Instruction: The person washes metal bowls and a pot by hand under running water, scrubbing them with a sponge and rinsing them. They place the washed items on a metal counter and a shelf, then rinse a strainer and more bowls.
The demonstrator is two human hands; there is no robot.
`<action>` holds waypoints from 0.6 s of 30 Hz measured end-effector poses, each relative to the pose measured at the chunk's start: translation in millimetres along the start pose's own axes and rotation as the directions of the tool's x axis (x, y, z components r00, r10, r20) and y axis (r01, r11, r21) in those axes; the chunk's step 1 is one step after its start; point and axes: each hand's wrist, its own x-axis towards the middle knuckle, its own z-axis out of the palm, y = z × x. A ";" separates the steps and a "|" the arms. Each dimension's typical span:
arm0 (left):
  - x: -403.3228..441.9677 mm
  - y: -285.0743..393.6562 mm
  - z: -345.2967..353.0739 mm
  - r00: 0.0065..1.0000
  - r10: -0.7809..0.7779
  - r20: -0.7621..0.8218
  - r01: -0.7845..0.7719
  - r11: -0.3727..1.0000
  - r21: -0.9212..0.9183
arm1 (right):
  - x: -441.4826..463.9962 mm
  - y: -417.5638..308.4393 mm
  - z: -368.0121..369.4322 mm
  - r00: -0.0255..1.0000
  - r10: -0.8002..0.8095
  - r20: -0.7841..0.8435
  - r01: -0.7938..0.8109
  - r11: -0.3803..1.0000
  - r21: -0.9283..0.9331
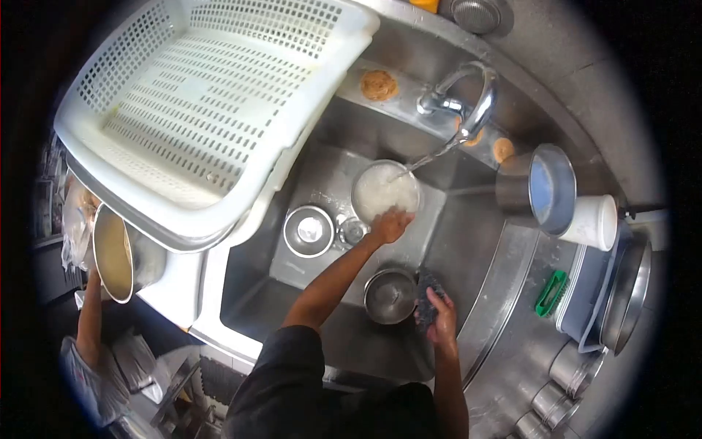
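Note:
Water runs from the curved faucet (479, 110) into a round metal bowl (386, 192) holding whitish, foamy water. My left hand (392, 224) is at this bowl's near rim, its fingers partly over the water; how they are bent is hard to make out. In my right hand (441, 316) is a dark grey scouring pad (430, 296), beside a smaller metal bowl (390, 295) on the sink floor. Another shallow metal bowl (308, 231) lies to the left, next to a small clear dish (352, 230).
White perforated baskets (197, 95) cover the sink's upper left. A green brush (550, 293), stacked trays (585, 293) and metal containers (574, 366) stand on the right. At far left, another person's arm (89, 322) is beneath a large pot (113, 252).

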 end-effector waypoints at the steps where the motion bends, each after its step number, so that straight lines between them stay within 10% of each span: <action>1: -17.9 7.7 -9.0 0.997 0.030 -0.071 -0.029 0.999 0.013 | 5.5 7.3 -14.2 0.998 -0.011 0.060 0.007 0.997 0.074; 4: -43.2 -21.2 -16.3 0.980 0.194 0.052 -0.200 0.924 0.327 | 7.6 10.6 -27.8 0.976 -0.080 0.204 0.040 0.981 0.192; 10: -4.9 -7.6 -56.3 0.918 0.264 0.297 -0.357 0.876 0.325 | -15.6 -17.8 -5.3 0.966 -0.173 0.194 0.118 0.957 0.265; 12: 7.4 14.2 -93.8 0.989 0.125 -0.073 -0.121 0.991 0.061 | -9.1 -25.5 -8.2 0.960 -0.200 0.194 0.129 0.935 0.329; 13: 21.6 21.0 -115.7 0.986 -0.160 0.039 0.165 0.936 -0.311 | -7.9 -30.6 -4.1 0.958 -0.221 0.181 0.145 0.922 0.359; 16: 53.9 -6.3 -107.1 0.845 -0.516 0.144 0.484 0.620 -0.617 | 2.4 -66.4 6.9 0.947 -0.299 0.114 0.214 0.857 0.469; 18: 68.4 -10.1 -109.7 0.834 -0.536 0.132 0.420 0.461 -0.781 | -2.7 -89.6 16.5 0.889 -0.456 0.036 0.426 0.854 0.300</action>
